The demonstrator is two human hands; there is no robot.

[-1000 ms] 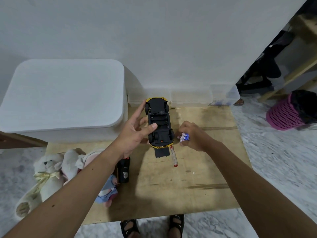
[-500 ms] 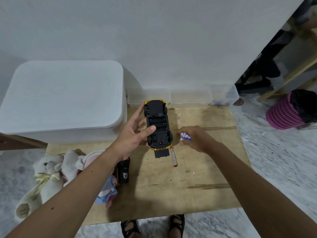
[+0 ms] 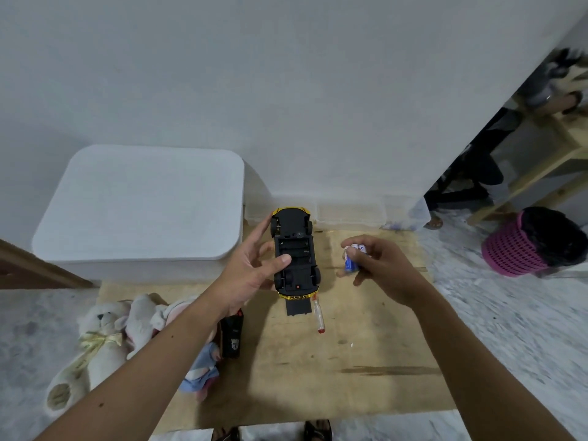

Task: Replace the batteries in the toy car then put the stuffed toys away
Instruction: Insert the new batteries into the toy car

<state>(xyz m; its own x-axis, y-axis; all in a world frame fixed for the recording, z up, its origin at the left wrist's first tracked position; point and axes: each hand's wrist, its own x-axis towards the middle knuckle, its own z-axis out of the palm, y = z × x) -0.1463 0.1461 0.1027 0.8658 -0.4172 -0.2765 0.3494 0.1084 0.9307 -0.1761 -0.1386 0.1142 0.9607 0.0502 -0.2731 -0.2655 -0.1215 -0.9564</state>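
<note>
The toy car (image 3: 296,253) was held upside down above the wooden tabletop (image 3: 366,361), gripped by the left hand (image 3: 251,272), thumb curled onto its open battery bay. Batteries (image 3: 351,257) were pinched in the curled fingers (image 3: 366,249) of the right hand (image 3: 381,268), just beside the car. The stuffed toys (image 3: 105,342) were left lying at the tabletop's left edge.

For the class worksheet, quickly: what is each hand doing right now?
Left hand: holds the upturned toy car, thumb on its underside.
Right hand: fingers pinch the batteries above the wooden board.
</note>
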